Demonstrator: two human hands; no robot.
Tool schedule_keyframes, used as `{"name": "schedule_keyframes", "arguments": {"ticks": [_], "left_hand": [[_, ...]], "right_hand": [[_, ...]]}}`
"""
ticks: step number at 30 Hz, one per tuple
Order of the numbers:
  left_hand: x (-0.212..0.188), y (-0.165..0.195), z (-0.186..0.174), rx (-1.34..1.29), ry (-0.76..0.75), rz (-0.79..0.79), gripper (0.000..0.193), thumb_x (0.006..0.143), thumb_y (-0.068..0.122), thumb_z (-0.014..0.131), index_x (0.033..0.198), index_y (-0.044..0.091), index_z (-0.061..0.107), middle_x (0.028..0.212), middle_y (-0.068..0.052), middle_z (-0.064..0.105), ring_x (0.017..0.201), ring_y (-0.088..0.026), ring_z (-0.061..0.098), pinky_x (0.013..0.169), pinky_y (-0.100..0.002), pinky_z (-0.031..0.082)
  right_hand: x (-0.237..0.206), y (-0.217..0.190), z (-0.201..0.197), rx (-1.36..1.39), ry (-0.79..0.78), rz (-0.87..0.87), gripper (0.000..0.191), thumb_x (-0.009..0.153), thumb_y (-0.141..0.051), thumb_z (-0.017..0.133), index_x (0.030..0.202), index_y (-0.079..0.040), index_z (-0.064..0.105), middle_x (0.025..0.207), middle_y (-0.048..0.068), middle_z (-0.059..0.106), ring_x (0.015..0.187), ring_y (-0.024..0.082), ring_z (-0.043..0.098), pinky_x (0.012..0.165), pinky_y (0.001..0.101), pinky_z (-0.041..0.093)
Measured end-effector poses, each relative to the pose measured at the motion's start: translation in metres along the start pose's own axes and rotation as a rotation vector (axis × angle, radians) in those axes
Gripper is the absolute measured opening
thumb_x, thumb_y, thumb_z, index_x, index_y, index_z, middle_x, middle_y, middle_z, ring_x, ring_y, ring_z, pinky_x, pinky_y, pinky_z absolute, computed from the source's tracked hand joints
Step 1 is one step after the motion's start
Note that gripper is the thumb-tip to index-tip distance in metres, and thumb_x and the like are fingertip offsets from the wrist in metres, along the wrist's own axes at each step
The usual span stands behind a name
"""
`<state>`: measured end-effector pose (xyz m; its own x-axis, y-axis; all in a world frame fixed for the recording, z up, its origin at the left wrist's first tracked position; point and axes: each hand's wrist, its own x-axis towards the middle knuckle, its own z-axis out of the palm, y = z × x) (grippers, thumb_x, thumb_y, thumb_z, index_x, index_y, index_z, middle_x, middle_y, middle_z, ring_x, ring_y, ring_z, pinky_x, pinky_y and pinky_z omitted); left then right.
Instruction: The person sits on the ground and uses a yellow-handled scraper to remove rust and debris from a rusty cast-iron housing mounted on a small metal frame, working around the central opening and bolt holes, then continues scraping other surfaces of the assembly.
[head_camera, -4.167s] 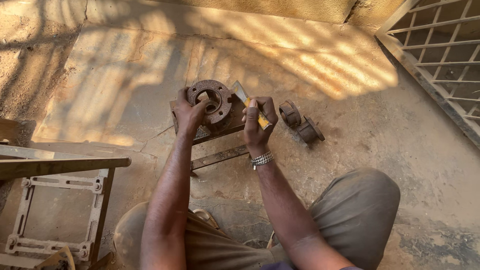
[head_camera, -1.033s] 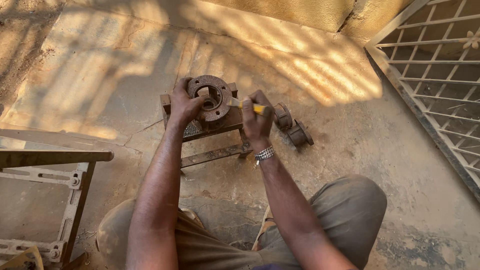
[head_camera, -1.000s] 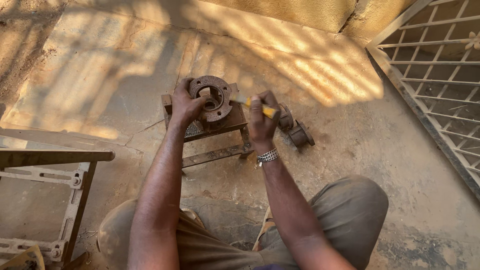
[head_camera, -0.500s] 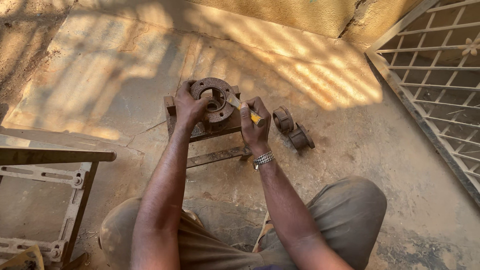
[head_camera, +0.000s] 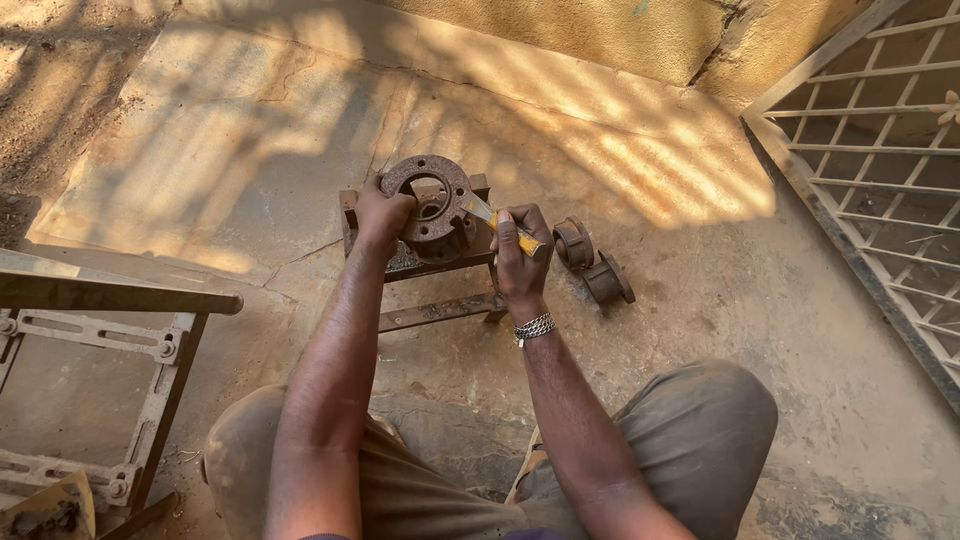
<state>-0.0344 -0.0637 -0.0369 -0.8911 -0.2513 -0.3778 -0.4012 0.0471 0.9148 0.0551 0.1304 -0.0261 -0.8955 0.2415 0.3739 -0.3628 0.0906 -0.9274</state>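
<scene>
A rusty round flange (head_camera: 428, 190) with bolt holes rests on a small metal stand (head_camera: 430, 262) on the concrete floor. My left hand (head_camera: 380, 213) grips the flange's left rim. My right hand (head_camera: 520, 260) is closed around a yellow-handled tool (head_camera: 510, 228) whose tip points at the flange's right side. A silver bracelet is on that wrist.
Two rusty bearing-like parts (head_camera: 592, 260) lie just right of my right hand. A metal frame (head_camera: 95, 300) stands at the left. A grille gate (head_camera: 880, 170) runs along the right, a yellow wall (head_camera: 600, 35) at the back. My knees are below.
My right hand has shifted slightly left and closer to the flange with the tool. The left hand stays on the rim.
</scene>
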Motion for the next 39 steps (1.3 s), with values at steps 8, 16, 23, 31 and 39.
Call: {"name": "schedule_keyframes", "arguments": {"ticks": [8, 16, 23, 31, 39], "left_hand": [[0.002, -0.002, 0.019, 0.137, 0.065, 0.054, 0.068, 0.070, -0.005, 0.069, 0.136, 0.001, 0.054, 0.116, -0.017, 0.069, 0.092, -0.021, 0.074, 0.078, -0.035, 0.066], [0.003, -0.002, 0.031, 0.164, 0.082, 0.061, 0.056, 0.077, 0.001, 0.069, 0.132, 0.002, 0.058, 0.110, -0.017, 0.073, 0.086, -0.021, 0.075, 0.080, -0.036, 0.063], [0.012, -0.008, 0.032, 0.142, 0.079, 0.021, 0.059, 0.076, 0.003, 0.070, 0.133, 0.004, 0.058, 0.111, -0.014, 0.073, 0.083, -0.020, 0.076, 0.077, -0.037, 0.066], [-0.018, -0.026, 0.035, 0.044, 0.178, 0.213, 0.066, 0.063, 0.007, 0.085, 0.125, 0.004, 0.065, 0.113, -0.014, 0.075, 0.094, -0.022, 0.075, 0.088, -0.037, 0.064], [-0.020, -0.013, 0.025, -0.111, 0.090, 0.259, 0.061, 0.063, -0.007, 0.066, 0.123, 0.003, 0.068, 0.116, -0.014, 0.076, 0.089, -0.020, 0.079, 0.080, -0.031, 0.070]], "right_hand": [[0.008, 0.010, -0.001, 0.029, 0.160, -0.188, 0.023, 0.107, -0.031, 0.059, 0.098, -0.009, 0.060, 0.071, -0.003, 0.058, 0.060, 0.002, 0.054, 0.053, 0.0204, 0.048], [0.022, 0.028, -0.013, -0.016, 0.105, -0.105, 0.030, 0.107, -0.036, 0.060, 0.091, -0.011, 0.056, 0.074, 0.001, 0.056, 0.064, 0.006, 0.053, 0.058, 0.0209, 0.048], [0.032, 0.034, -0.015, -0.221, -0.026, -0.215, 0.033, 0.113, -0.032, 0.061, 0.087, -0.010, 0.060, 0.077, 0.000, 0.061, 0.069, 0.008, 0.058, 0.061, 0.0279, 0.052], [0.007, 0.015, -0.023, 0.119, 0.261, 0.095, 0.040, 0.103, -0.050, 0.059, 0.108, -0.011, 0.063, 0.077, 0.002, 0.066, 0.064, 0.010, 0.066, 0.055, 0.0263, 0.059], [0.004, 0.011, -0.020, 0.656, -0.008, 0.449, 0.070, 0.092, -0.062, 0.062, 0.136, -0.011, 0.045, 0.117, 0.016, 0.067, 0.116, 0.034, 0.070, 0.101, 0.0483, 0.061]]}}
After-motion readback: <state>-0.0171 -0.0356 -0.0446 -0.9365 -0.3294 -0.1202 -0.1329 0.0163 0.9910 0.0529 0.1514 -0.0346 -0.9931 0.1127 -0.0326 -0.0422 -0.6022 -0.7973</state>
